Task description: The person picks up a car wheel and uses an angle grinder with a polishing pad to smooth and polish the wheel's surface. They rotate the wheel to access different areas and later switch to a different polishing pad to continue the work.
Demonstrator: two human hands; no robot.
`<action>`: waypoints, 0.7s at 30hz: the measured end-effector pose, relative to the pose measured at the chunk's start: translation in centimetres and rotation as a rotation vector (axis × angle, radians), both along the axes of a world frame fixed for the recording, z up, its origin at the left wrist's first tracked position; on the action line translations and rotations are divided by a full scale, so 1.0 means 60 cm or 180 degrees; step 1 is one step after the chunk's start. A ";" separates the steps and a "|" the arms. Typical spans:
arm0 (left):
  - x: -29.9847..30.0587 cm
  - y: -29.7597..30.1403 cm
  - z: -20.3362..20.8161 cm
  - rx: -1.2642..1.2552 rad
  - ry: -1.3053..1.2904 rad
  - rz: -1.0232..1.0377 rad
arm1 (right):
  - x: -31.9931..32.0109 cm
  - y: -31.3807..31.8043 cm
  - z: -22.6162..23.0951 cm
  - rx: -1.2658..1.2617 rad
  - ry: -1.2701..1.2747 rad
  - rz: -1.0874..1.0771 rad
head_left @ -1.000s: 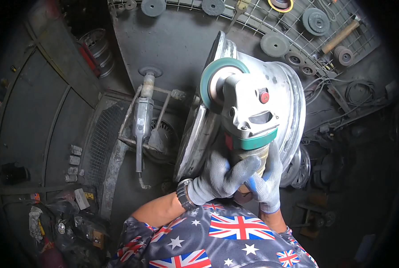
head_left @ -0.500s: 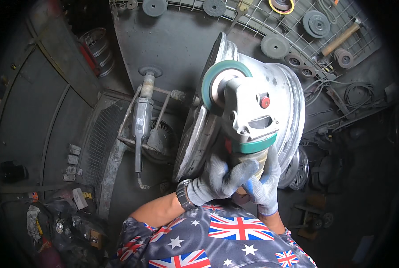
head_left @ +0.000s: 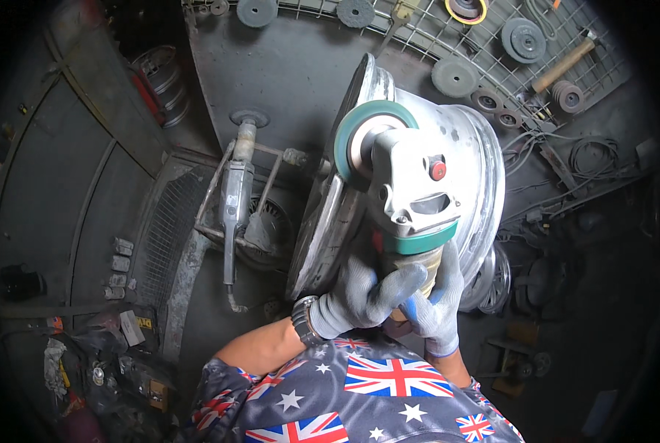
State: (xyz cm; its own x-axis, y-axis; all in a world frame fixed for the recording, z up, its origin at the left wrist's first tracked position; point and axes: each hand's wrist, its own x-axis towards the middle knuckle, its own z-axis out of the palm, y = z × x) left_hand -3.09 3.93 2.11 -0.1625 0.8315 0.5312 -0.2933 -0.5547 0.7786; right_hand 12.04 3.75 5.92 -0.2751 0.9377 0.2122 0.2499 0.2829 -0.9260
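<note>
A grey-white angle grinder [head_left: 412, 181] with a green collar and a red button is held upright in front of my chest. Its green-edged disc [head_left: 344, 144] meets the rim edge of a bare metal car wheel [head_left: 483, 173], which stands on its side behind the tool. My left hand [head_left: 363, 292], in a grey knit glove, wraps the grinder's body from the left, thumb across the front. From the right, my gloved right hand [head_left: 439, 310] grips the same body low down. Some fingers of both hands are hidden by the tool.
Another power tool [head_left: 235, 196] stands at left in a metal frame [head_left: 272, 181]. Abrasive discs [head_left: 455, 76] and a hammer [head_left: 564, 65] hang on a wire grid at the back. More wheels lie at right [head_left: 496, 280] and far left [head_left: 169, 85]. Cluttered items [head_left: 127, 347] fill the lower left.
Almost nothing differs. The grinder and disc have shifted very slightly, with both hands keeping the same grip; the wheel stays in place.
</note>
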 end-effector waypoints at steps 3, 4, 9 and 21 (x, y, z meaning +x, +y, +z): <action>-0.002 -0.001 -0.010 -0.0062 0.0205 -0.0044 | -0.002 -0.004 0.000 -0.0043 0.0079 -0.0066; 0.000 -0.001 -0.007 -0.0030 0.0108 -0.0016 | -0.004 -0.003 -0.001 -0.0032 0.0141 -0.0088; -0.009 -0.001 -0.008 -0.0081 0.0261 -0.0231 | -0.003 -0.002 -0.002 0.0135 0.0037 -0.0068; -0.004 -0.001 -0.005 0.0029 0.0007 -0.0084 | 0.002 -0.004 -0.008 0.0179 -0.0087 -0.0067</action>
